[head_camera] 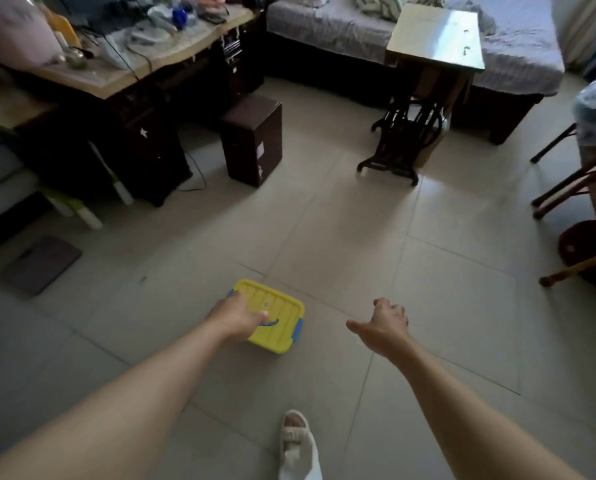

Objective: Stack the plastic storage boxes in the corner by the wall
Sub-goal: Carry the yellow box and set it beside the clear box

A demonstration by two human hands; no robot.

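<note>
Storage box (275,318), one seen: yellow ribbed lid, blue latches at its ends, a blue handle on top. It hung or sat low over the tiled floor (341,220), mid-room, near no wall; whether it touched the tiles I could not tell.

Left of my hands (239,317): laid over the box's near-left part, fingers curled down by the blue handle. I judged it gripped there, though the fingertips were hidden.

Right of my hands (384,322): well apart from the box, holding nothing, thumb out, fingers loosely bent.

Foot (298,445): one pale sandal on the floor, near the lower edge of view.

Surroundings: dark counter (123,81) along the left, cluttered on top; small dark cabinet (251,140) beside it; treadle table (435,39) before the bed (324,26); wooden chair legs (566,192) at right; flat dark mat (41,265) on the floor at left.

Other boxes and the corner: not in view.

Risks, as I judged them:
- One-handed hold off-centre; the box could tilt and swing.
- If only the lid was held, a loose latch could let the body drop.
- Furniture legs and the cable by the cabinet could catch a foot on the way.
- A box set askew on a stack could slide off.
</note>
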